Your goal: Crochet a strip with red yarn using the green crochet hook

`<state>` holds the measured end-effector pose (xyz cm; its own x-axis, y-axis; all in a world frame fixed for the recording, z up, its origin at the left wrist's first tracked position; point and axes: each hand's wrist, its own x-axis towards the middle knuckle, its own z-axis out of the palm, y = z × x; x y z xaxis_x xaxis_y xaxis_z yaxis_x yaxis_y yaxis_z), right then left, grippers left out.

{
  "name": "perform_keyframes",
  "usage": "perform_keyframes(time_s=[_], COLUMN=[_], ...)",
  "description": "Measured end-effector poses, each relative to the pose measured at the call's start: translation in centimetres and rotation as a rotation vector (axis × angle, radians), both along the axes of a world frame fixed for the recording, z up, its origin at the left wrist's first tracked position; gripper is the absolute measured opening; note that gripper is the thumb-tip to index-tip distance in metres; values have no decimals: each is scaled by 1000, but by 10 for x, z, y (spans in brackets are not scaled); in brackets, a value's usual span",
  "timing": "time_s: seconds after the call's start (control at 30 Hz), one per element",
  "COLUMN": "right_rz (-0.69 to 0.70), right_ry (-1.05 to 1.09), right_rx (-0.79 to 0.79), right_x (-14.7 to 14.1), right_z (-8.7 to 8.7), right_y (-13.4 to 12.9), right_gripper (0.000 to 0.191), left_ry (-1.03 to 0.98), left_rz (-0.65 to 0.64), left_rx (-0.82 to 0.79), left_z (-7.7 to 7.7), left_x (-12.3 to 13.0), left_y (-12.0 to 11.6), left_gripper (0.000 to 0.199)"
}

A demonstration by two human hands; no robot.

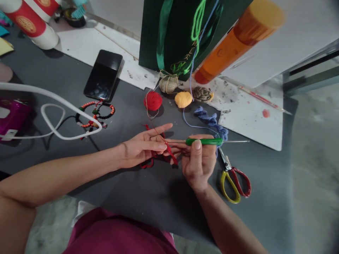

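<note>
My right hand (199, 161) is closed round the green handle of a crochet hook (204, 141), whose metal shaft points left to my left hand. Thumb and fingers of my left hand (144, 147) pinch a narrow strip of red crochet (171, 152), with the index finger stretched out. The hook's tip meets the red work at the left fingertips. More of the red strip dangles below the left hand. From a ball of red yarn (153, 101) a strand runs down to the left hand. How the loops lie on the tip is too small to tell.
Scissors (231, 176) with one yellow and one red handle lie right of my right hand, near a curled blue crochet piece (212, 120). Behind are a yellow yarn ball (183, 100), a black phone (103, 75), a dark green bag (177, 42) and an orange tube (233, 46). Beaded bracelets (95, 114) and a white cable (53, 92) lie left.
</note>
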<state>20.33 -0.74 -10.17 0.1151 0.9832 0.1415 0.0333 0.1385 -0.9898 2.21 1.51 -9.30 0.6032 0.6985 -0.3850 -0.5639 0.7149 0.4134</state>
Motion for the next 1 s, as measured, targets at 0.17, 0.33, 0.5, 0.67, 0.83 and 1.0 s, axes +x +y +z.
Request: perform_keyframes(time_s=[0.17, 0.33, 0.5, 0.67, 0.83, 1.0], right_rz=[103, 180, 207, 180, 177, 171], right_ry=[257, 391, 467, 556, 722, 804], right_rx=[-155, -300, -348, -428, -483, -472], right_x=[-4, -5, -14, -17, -2, 5], right_z=[10, 11, 11, 11, 9, 10], right_y=[7, 12, 9, 14, 32, 41], right_gripper=[20, 29, 35, 34, 30, 27], left_ry=[-22, -37, 52, 364, 798, 995], left_rz=[-71, -106, -34, 36, -18, -151], left_rx=[-11, -1, 97, 387, 941, 1330], left_z=[0, 0, 3, 1, 4, 49], left_x=[-2, -3, 1, 3, -6, -37], left_y=[1, 2, -3, -4, 7, 13], left_gripper=[67, 63, 63, 64, 37, 28])
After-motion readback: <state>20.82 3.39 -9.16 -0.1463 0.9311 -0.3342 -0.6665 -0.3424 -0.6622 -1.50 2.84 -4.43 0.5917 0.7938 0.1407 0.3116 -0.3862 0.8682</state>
